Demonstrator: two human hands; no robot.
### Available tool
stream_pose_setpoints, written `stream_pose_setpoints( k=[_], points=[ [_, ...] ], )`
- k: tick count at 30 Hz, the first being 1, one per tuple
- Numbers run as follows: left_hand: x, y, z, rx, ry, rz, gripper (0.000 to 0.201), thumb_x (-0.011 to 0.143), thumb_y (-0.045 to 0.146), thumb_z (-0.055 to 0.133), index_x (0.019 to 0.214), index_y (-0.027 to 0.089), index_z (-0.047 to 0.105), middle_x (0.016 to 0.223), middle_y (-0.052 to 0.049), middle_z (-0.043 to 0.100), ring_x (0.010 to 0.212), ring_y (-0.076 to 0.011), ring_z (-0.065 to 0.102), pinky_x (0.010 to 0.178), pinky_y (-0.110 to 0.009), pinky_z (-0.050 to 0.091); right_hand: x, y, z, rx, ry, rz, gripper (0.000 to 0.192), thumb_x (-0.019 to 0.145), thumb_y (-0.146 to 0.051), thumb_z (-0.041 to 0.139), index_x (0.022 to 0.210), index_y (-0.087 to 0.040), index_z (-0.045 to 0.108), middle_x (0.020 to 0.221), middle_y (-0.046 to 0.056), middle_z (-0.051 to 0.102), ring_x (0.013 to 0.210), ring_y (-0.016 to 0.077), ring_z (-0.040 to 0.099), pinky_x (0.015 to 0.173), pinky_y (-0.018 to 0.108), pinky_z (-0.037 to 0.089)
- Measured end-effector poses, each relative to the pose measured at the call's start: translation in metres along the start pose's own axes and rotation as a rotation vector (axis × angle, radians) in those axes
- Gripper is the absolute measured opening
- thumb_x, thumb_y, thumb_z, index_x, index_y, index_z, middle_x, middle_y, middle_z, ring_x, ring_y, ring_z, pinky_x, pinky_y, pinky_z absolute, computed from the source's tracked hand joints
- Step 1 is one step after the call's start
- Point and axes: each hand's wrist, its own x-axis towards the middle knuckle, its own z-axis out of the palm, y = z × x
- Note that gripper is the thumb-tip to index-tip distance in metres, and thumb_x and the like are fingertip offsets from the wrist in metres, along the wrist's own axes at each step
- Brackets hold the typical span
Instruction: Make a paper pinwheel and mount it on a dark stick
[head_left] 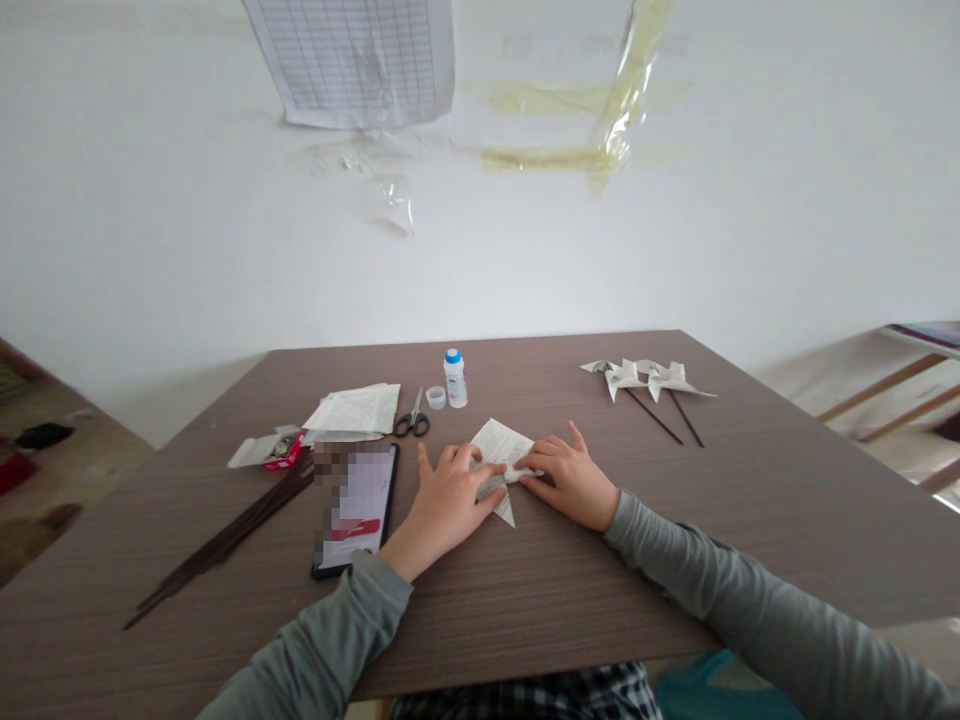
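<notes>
A folded sheet of printed paper (500, 443) lies flat on the brown wooden table (570, 580). My left hand (448, 500) presses down on its left part, fingers spread over the fold. My right hand (566, 478) rests on its right edge, fingertips touching the paper. Both hands lie flat and hold the paper against the table; part of the sheet is hidden beneath them. A pointed corner of the paper (508, 513) sticks out toward me between the hands.
A phone (358, 506) lies left of my left hand. Dark thin sticks (225, 540), a small red-and-white box (271, 450), a paper stack (355, 411), scissors (412, 417), a glue bottle (454, 379) and its cap (435, 397) sit behind. Two paper pinwheels (645, 380) lie far right.
</notes>
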Motion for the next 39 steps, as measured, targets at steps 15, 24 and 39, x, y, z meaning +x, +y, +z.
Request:
stream_pose_setpoints(
  k=[15,24,39],
  points=[
    [0.0021,-0.0026,0.0026,-0.033,-0.011,0.018,0.057,0.118,0.028,0.084,0.173,0.042,0.078,0.180,-0.011,0.078,0.172,-0.0474,0.065,0.148,-0.104,0.017,-0.0018,-0.0029,-0.0011,0.010,0.008,0.016,0.031,0.123,-0.039,0.068,0.130,-0.043,0.099,0.124,0.011,0.094,0.130,0.0422,0.088,0.148,0.090,0.037],
    [0.0018,-0.0011,0.0016,-0.026,0.008,0.039,0.038,0.117,0.026,0.086,0.153,0.037,0.090,0.169,-0.010,0.084,0.166,-0.0466,0.071,0.146,-0.105,0.020,-0.0002,0.0055,0.0051,0.059,-0.007,-0.013,0.026,0.120,-0.034,0.071,0.131,-0.031,0.095,0.129,0.013,0.093,0.132,0.0418,0.086,0.143,0.103,0.026],
    [0.0010,-0.0016,0.0039,-0.010,0.019,0.050,0.032,0.120,0.029,0.081,0.149,0.037,0.092,0.170,-0.011,0.083,0.165,-0.0456,0.071,0.146,-0.104,0.022,0.0006,-0.0005,-0.0005,0.024,-0.039,0.029,0.026,0.119,-0.034,0.075,0.137,-0.035,0.095,0.134,0.011,0.093,0.139,0.0425,0.084,0.147,0.100,0.027]
  ],
)
